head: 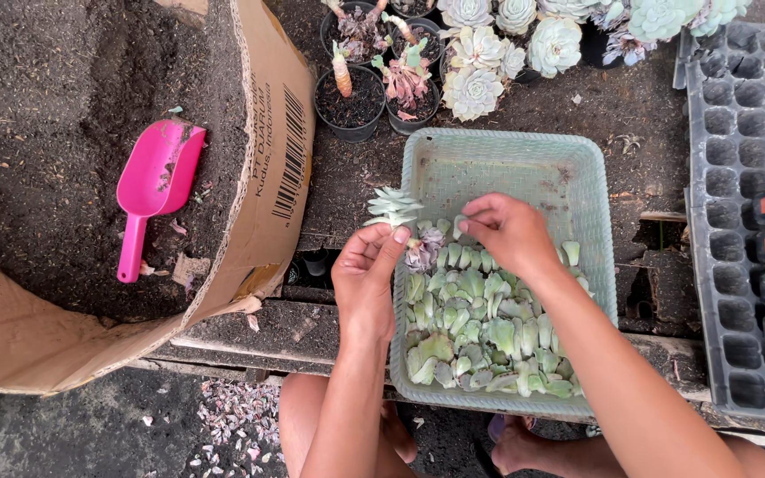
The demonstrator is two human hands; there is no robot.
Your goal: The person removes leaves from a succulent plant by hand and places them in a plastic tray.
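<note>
left hand [367,276] pinched around a pale green succulent rosette [393,209], thumb and fingertips closed on its lower part, rosette held up just over the near-left rim of a pale green mesh tray [506,164]. right hand [508,232] just beside the left, fingertips closed on a single leaf [459,225] at the rosette's side. under both hands, in the tray's near half, a heap of loose plucked succulent leaves [475,332]; far half of the tray bare. well to the left of the left hand, a cardboard box [272,168] full of dark soil, with a pink plastic scoop [154,190] lying on the soil. beyond the hands, small black pots of cuttings [351,93] and pale potted rosettes [489,53]. right of the right hand, a black seedling tray [737,133]. all on a soil-strewn wooden bench [258,332].
</note>
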